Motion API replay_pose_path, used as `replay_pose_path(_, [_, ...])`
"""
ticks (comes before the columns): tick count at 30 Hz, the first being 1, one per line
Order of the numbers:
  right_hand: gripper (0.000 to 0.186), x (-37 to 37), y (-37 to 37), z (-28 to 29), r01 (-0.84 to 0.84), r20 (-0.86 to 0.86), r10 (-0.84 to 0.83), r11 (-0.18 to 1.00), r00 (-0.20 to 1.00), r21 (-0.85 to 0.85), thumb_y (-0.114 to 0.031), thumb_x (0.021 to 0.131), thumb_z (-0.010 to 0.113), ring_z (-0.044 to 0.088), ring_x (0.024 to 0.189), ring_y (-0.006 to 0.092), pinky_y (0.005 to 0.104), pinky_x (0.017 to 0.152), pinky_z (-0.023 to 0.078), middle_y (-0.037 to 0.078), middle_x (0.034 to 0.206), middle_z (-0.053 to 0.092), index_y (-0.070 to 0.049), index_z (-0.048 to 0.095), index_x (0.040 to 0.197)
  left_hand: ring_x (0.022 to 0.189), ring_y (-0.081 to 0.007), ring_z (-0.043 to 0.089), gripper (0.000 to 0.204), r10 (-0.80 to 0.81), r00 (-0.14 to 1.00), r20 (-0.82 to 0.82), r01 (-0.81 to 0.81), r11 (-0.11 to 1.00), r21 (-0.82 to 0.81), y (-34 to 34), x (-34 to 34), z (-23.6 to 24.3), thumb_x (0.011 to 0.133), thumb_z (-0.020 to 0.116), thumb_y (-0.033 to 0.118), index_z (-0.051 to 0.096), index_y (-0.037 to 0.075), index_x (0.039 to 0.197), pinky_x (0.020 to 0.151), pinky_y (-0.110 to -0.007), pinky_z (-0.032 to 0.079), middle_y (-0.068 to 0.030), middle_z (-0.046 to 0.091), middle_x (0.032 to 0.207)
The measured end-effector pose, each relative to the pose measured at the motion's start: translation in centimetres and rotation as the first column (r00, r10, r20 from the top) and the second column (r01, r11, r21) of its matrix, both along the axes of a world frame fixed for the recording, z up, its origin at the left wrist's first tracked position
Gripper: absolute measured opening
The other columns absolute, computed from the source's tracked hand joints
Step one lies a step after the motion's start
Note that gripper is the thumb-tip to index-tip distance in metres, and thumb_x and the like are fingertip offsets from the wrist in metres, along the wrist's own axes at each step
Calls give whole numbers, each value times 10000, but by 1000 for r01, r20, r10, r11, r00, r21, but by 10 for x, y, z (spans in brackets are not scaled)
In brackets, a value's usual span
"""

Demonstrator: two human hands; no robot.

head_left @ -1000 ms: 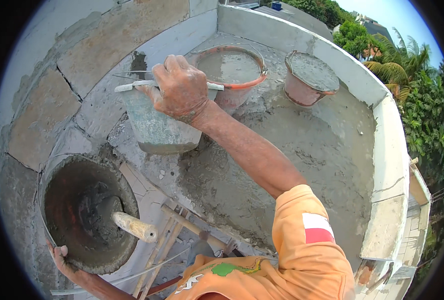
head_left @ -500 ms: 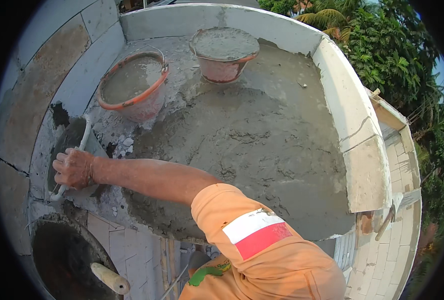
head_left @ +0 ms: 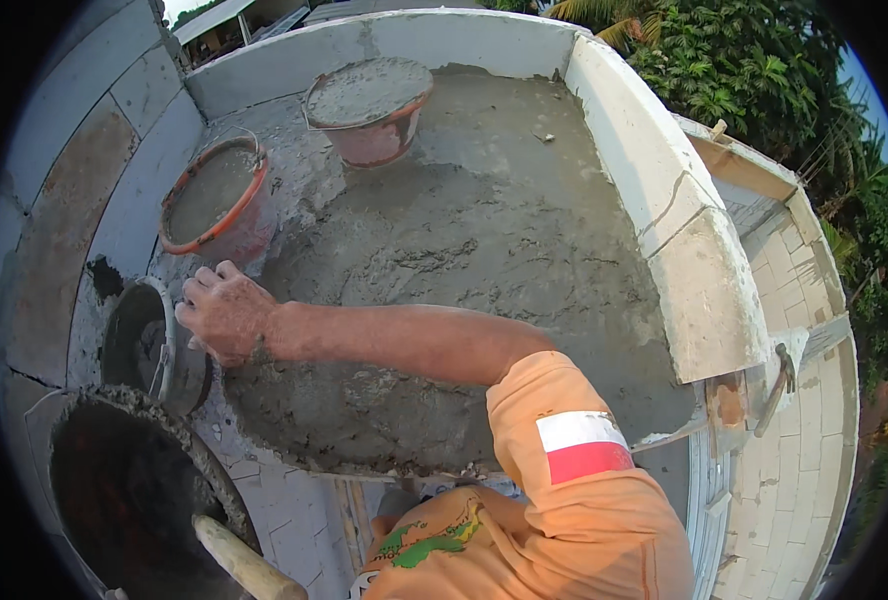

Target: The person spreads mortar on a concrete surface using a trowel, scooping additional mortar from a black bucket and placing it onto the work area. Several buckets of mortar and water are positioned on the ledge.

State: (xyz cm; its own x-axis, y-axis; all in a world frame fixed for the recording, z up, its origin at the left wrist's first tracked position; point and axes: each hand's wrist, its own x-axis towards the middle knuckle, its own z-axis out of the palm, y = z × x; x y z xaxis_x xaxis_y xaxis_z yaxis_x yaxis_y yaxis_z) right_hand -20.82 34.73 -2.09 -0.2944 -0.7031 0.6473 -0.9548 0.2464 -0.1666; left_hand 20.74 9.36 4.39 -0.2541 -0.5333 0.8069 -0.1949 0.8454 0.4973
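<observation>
Where fingers [head_left: 192,296] hover, the bucket [head_left: 169,325] is pale-rimmed.

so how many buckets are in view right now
4: a full bucket at the back; an orange-rimmed bucket nearer and to its left; a pale-rimmed bucket beside the right hand; a large dark bucket at the lower left.

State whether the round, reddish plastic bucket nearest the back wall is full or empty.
Full: wet-looking grey mortar reaches the rim of the round, reddish plastic bucket.
</observation>
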Motion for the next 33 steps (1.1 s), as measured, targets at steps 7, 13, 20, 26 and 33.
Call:
replay_pose_path(7, [586, 85, 181, 63, -87, 732, 167, 985, 661, -146, -497, 951, 552, 648, 824, 335, 433, 726, 528, 203, 964, 597, 56, 569, 1144, 848, -169, 581, 509, -334, 922, -195, 384, 741, 550, 32, -94, -6, 885, 550, 168, 460, -50, 1336, 804, -298, 482, -85, 595, 977])
replay_pose_path(13, [757, 149, 218, 44, -73, 755, -77, 984, 651, 164, -560, 914, 576, 656, 892, 374, 462, 748, 540, 227, 1088, 572, 30, 405, 1357, 820, -116, 573, 646, -546, 778, -312, 588, 457, 667, 65, -175, -25, 831, 553, 118, 395, -52, 1434, 825, -257, 476, -45, 586, 958])
replay_pose_path(20, [700, 156, 219, 28, 114, 796, -228, 974, 561, 198, -429, 895, 649, 648, 962, 422, 494, 787, 528, 255, 1098, 604, 19, 370, 1356, 786, -103, 577, 614, -528, 702, -478, 699, 383, 604, 156, -234, -28, 824, 560, 53, 418, -69, 1409, 793, -237, 479, -36, 599, 886])
replay_pose_path(26, [557, 127, 217, 69, 174, 628, -451, 875, 634, 453, -295, 876, 669, 667, 885, 410, 507, 731, 537, 217, 946, 639, 20, 435, 1271, 840, -134, 609, 669, -585, 656, -476, 735, 352, 580, 200, -242, -16, 734, 536, 12, 436, -87, 1387, 835, -257, 487, -85, 634, 978])
replay_pose_path(33, [326, 107, 191, 59, 290, 219, -557, 681, 801, 673, -121, 796, 677, 691, 740, 325, 422, 573, 545, 187, 834, 630, 28, 528, 1046, 1028, -246, 628, 668, -628, 605, -489, 756, 260, 601, 240, -254, 4, 592, 475, -49, 515, -143, 1252, 937, -301, 483, -175, 615, 1138])
